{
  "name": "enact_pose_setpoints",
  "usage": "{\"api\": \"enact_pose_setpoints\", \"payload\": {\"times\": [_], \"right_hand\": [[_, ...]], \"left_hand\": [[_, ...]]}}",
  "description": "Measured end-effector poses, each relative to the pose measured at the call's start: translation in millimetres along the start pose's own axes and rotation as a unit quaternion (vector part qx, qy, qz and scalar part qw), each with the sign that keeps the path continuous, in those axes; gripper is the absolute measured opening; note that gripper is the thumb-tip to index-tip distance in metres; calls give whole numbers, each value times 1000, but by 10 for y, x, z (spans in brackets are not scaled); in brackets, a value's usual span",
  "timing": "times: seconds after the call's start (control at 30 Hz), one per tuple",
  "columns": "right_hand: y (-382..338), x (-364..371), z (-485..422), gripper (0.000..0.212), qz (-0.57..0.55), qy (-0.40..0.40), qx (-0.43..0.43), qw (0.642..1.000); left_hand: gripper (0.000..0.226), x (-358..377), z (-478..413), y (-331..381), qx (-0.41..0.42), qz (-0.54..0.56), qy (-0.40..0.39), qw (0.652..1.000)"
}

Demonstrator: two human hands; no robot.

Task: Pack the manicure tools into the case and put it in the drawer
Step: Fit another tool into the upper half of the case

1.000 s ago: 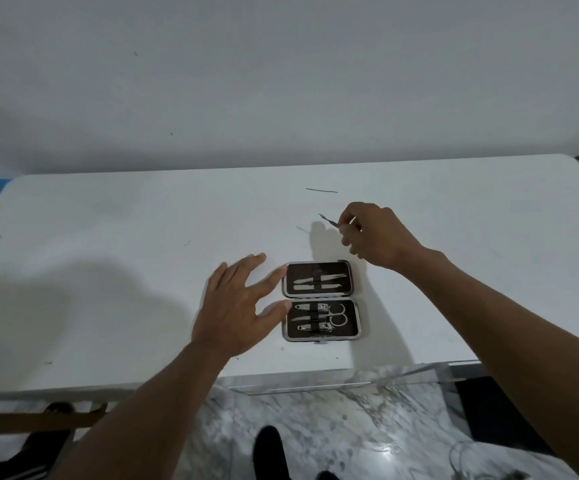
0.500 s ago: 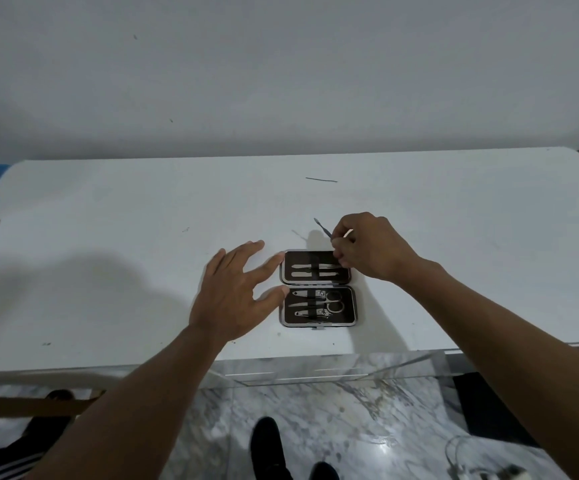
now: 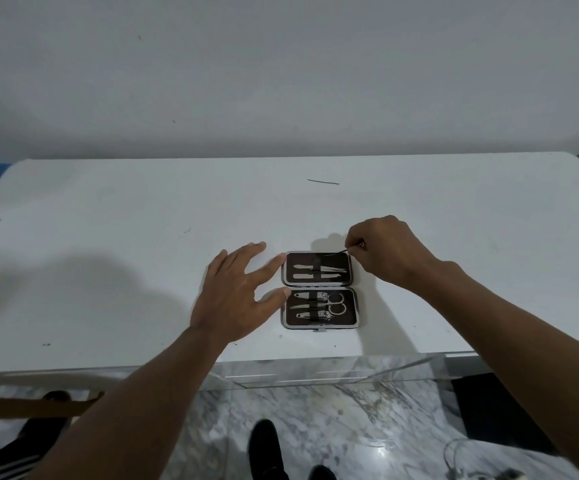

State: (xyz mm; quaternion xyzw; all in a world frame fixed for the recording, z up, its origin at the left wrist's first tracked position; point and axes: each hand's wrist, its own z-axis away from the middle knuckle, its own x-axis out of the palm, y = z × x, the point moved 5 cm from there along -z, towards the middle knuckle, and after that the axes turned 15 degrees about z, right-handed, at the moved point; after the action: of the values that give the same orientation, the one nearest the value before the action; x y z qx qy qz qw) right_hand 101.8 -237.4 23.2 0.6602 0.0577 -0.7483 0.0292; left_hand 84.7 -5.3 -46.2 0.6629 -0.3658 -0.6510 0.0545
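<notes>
An open manicure case (image 3: pixel 319 323) with a dark lining lies flat near the front edge of the white table (image 3: pixel 108 258). Its far half holds two or three metal tools under a strap; its near half holds scissors (image 3: pixel 336 304), clippers and a file. My right hand (image 3: pixel 385 251) pinches a thin metal tool (image 3: pixel 337 253) whose tip lies over the far half's top right corner. My left hand (image 3: pixel 239 296) rests flat on the table, fingers spread, fingertips touching the case's left edge. Another thin dark tool (image 3: pixel 322 182) lies farther back on the table.
A pale wall stands behind the table. Below the table's front edge is a marble-patterned floor with my feet (image 3: pixel 264 448). A clear acrylic edge (image 3: pixel 316 375) runs under the table front. A wooden slat (image 3: pixel 31 407) shows at lower left.
My right hand has carried the thin tool from behind the case down to the far half's right corner, turning it level. My left hand stays against the case's left edge.
</notes>
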Motion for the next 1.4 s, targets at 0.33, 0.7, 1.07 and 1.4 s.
{"api": "enact_pose_setpoints", "payload": {"times": [0.33, 0.7, 1.07, 1.4], "right_hand": [[-42, 58, 74, 39, 80, 1, -84, 993], [-107, 56, 65, 28, 73, 12, -70, 995], [-39, 62, 79, 26, 68, 13, -42, 997], [-240, 93, 39, 22, 54, 12, -62, 997]], "left_hand": [[58, -5, 6, 7, 3, 6, 5, 1000], [58, -6, 2, 11, 1, 14, 6, 1000], [58, -17, 3, 12, 0, 8, 8, 1000], [58, -24, -2, 13, 0, 12, 10, 1000]]}}
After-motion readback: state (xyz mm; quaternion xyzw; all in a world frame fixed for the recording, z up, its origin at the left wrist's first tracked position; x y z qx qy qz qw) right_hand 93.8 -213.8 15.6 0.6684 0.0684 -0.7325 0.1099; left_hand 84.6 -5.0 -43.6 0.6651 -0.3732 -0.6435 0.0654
